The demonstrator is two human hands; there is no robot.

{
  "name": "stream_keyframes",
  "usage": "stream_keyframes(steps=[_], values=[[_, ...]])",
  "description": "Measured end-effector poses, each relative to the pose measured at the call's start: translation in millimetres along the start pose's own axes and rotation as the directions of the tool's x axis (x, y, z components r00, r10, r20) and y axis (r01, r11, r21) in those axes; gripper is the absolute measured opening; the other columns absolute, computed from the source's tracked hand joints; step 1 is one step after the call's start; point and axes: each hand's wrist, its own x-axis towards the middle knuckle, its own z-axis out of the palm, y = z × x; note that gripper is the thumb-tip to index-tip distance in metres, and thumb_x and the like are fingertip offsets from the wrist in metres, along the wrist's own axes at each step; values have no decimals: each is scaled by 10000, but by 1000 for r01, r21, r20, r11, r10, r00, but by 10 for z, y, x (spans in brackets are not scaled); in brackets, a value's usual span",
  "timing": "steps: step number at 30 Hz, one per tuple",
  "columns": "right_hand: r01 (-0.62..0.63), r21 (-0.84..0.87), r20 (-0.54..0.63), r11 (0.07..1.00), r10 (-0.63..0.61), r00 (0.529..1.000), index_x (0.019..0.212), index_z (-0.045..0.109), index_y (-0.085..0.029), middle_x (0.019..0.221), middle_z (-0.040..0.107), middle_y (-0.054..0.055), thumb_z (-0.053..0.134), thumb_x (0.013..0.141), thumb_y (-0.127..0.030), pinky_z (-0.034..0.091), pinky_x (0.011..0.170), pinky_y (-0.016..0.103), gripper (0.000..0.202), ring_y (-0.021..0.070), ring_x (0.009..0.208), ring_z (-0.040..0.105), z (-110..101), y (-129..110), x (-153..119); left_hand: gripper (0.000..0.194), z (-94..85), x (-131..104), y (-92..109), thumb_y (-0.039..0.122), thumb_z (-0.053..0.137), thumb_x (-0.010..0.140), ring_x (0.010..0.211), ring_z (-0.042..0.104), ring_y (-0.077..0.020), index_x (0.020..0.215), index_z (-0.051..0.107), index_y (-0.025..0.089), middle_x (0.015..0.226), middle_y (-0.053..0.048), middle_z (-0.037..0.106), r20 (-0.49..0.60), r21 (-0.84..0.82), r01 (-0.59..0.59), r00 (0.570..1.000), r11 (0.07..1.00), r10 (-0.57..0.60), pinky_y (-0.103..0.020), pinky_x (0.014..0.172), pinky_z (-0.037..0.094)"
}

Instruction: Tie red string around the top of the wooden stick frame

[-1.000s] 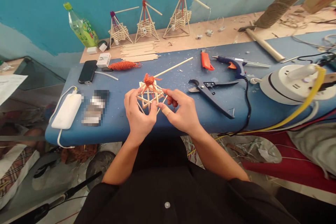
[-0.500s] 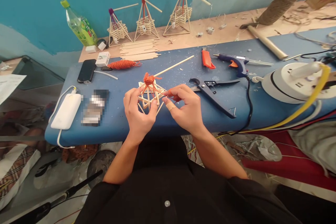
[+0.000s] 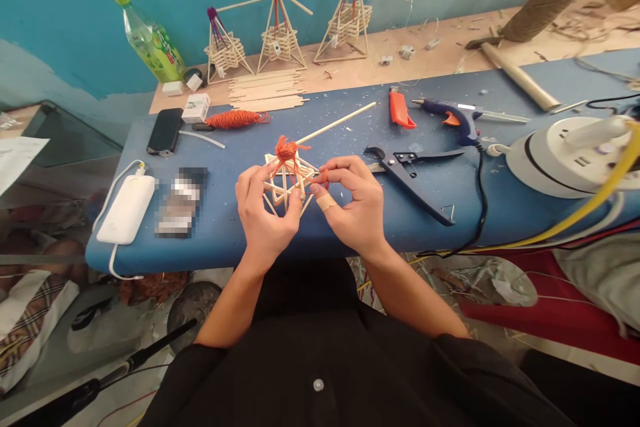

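Observation:
A small frame of pale wooden sticks point(image 3: 285, 188), bound at its peak with orange yarn point(image 3: 287, 149), stands at the front of the blue table. One long stick point(image 3: 340, 121) juts from the peak to the upper right. My left hand point(image 3: 267, 210) is closed around the frame's left and front side, thumb on a front stick. At the right side, my right hand point(image 3: 353, 200) pinches an orange yarn strand point(image 3: 326, 179) between thumb and fingers; the strand bends into a small loop there. A tan band wraps the right thumb.
Behind stand three similar stick frames point(image 3: 280, 40) beside loose sticks point(image 3: 267, 91). An orange yarn bundle point(image 3: 237, 119), cutter pliers point(image 3: 413, 180), an orange lighter-like tool point(image 3: 401, 109), a glue gun point(image 3: 457, 117) and a white power strip point(image 3: 550, 153) surround my hands. A power bank point(image 3: 127, 209) lies left.
My right fingers have shifted slightly, and the orange strand now shows as a loop at the fingertips. My left hand keeps its hold on the frame. The camera view has moved a little.

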Motion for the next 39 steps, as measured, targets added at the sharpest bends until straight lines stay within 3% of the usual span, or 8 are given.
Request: stream_keyframes(steps=[12, 25, 30, 34, 39], values=[[-64, 5, 52, 998, 64, 997, 828, 695, -250, 972, 765, 58, 696, 952, -251, 608, 872, 459, 124, 234, 908, 711, 36, 40, -6, 461, -11, -23, 13, 304, 754, 894, 1223, 653, -287, 1334, 637, 232, 1302, -128, 645, 1, -7, 28, 1000, 1000, -28, -435, 954, 605], [-40, 38, 30, 998, 39, 999, 864, 723, -240, 985, 758, 58, 709, 949, -233, 601, 760, 398, 87, 213, 886, 702, 66, 62, -17, 661, -119, -56, -34, 454, 778, 895, 1318, 621, -339, 1472, 558, 218, 1412, -163, 628, 24, -14, 10, 1000, 1000, -10, -529, 1100, 546], [-55, 16, 22, 998, 55, 998, 873, 736, -244, 1016, 763, 66, 715, 939, -249, 610, 792, 425, 70, 233, 936, 716, 64, 65, -12, 672, -179, -58, -115, 514, 721, 920, 1330, 634, -329, 1509, 555, 237, 1466, -163, 624, 42, -77, 49, 998, 996, -46, -459, 1020, 565], [-30, 23, -6, 999, 31, 1000, 866, 737, -243, 1002, 757, 63, 715, 936, -237, 595, 794, 425, 73, 231, 927, 709, 60, 63, 3, 500, -283, 131, -169, 466, 625, 985, 1309, 674, -299, 1437, 640, 250, 1443, -128, 686, 50, -150, 41, 998, 988, -34, -440, 1014, 565], [-46, 4, 5, 999, 46, 999, 853, 726, -247, 991, 763, 64, 708, 931, -266, 580, 783, 422, 81, 228, 900, 693, 23, 58, 30, 328, -391, 518, -70, 326, 676, 977, 1175, 733, -260, 1295, 732, 270, 1275, -61, 774, 31, -123, -168, 984, 978, 173, -442, 954, 617]])
